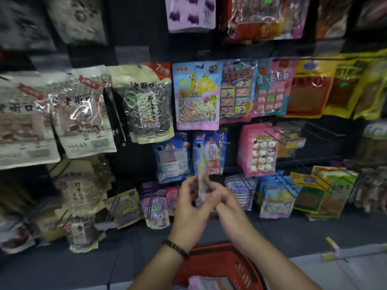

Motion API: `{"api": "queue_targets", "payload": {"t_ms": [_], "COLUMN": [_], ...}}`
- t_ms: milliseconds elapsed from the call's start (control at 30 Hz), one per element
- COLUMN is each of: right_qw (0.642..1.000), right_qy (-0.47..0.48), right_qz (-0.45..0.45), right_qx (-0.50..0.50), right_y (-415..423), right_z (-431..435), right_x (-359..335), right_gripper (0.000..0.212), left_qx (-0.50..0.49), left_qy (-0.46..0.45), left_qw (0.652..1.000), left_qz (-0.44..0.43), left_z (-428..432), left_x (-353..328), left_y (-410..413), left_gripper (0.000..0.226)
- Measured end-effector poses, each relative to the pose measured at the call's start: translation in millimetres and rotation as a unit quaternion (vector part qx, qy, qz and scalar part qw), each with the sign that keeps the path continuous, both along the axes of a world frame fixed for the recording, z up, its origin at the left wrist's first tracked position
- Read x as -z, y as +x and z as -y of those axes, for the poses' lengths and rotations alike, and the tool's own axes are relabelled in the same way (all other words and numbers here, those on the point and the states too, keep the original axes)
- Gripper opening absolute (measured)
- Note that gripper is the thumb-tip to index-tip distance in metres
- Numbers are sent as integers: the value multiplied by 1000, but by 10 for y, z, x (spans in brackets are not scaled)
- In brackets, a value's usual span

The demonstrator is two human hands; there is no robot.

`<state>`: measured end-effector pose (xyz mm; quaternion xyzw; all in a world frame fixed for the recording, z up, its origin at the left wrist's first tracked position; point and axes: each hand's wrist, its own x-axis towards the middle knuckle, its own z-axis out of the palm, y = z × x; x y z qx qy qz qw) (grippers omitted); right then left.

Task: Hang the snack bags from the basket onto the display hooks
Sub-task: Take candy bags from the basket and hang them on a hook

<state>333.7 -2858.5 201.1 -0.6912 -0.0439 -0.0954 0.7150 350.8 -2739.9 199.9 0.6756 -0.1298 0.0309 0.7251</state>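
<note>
A: Head view: where is it mounted?
B: On the person's head. It faces forward and down, close to the display wall (134, 164). Wide-angle; the edges bend and blur.
A: Framing?
B: The wall fills the upper frame. Left hand (188, 206) and right hand (228, 208) sit centre-low. The red basket (240, 266) is at the bottom edge, under the lens.
</note>
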Motion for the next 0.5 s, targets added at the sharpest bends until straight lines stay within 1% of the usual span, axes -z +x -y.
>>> {"api": "queue_targets", "payload": {"t_ms": [33, 67, 100, 133, 167, 200, 267, 333, 367, 467, 500], "right_qw": [999, 995, 991, 990, 991, 988, 978, 984, 988, 992, 991], "right_qy": [-43, -94, -130, -132, -117, -108, -105, -60, -28, 35, 48], "right_qz": [8, 20, 32, 37, 41, 44, 33, 3, -4, 16, 22], "right_qx": [2, -1, 1, 19, 53, 102, 176, 169, 151, 122, 124], "right_y": [-19, -45, -57, -46, -13, 32, 128, 210, 248, 299, 314], "right_z": [-17, -11, 17, 69, 138, 216, 355, 450, 476, 479, 471], "right_x": [-15, -31, -50, -71, -94, -130, -249, -357, -399, -497, -514], "right_gripper": [42, 45, 47, 44, 39, 38, 46, 52, 49, 21, 15], "left_qx": [-7, -30, -63, -81, -82, -67, -19, 8, 14, 16, 20], "left_qy": [-25, -37, -28, -22, -24, -41, -76, -71, -63, -41, -33], "left_qw": [1000, 999, 998, 996, 996, 996, 994, 993, 994, 995, 995], "left_qz": [-15, -14, -7, -5, -14, -35, -78, -89, -89, -86, -88], "left_z": [-3, -19, -59, -122, -195, -271, -385, -437, -454, -491, -497], "left_x": [-18, -38, -74, -92, -110, -139, -207, -264, -283, -336, -357], "left_y": [38, 89, 145, 213, 276, 330, 397, 412, 412, 411, 412], "left_gripper": [58, 44, 27, 13, 9, 13, 22, 32, 33, 21, 19]}}
